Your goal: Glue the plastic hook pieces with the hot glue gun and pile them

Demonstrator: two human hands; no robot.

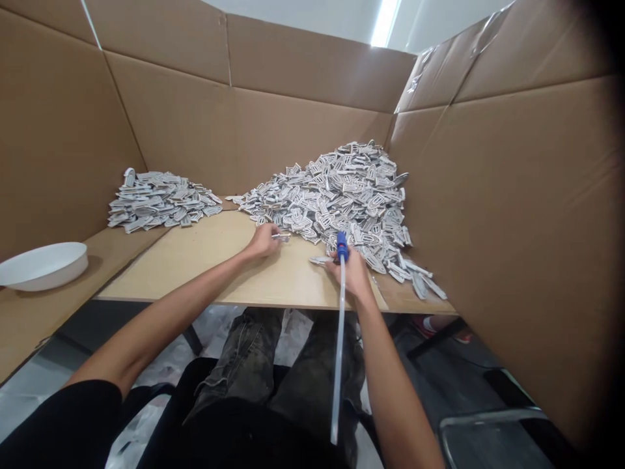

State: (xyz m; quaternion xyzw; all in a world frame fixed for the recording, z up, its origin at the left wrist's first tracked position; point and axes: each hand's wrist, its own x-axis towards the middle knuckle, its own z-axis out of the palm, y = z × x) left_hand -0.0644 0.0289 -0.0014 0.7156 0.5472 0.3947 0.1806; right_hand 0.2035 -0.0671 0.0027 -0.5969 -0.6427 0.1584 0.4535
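Observation:
My left hand (264,241) is closed in a pinch on a small flat grey-white slotted piece (281,237), just above the board. My right hand (353,270) is closed around a blue-headed tool (342,245) with a long translucent rod running back towards me. Another pale slotted piece (319,260) sticks out to the left at the right hand's fingertips; whether they grip it I cannot tell. Beyond both hands rises a large heap of similar pieces (342,185), its near edge touching or close to my right hand. The right hand's fingers are partly hidden.
A smaller pile of pieces (163,200) lies at the back left. A white oval bowl (43,266) stands on the left. Tall cardboard walls (312,98) enclose the wooden board (205,260) at the back and both sides. A few loose pieces (422,280) lie near the front right edge.

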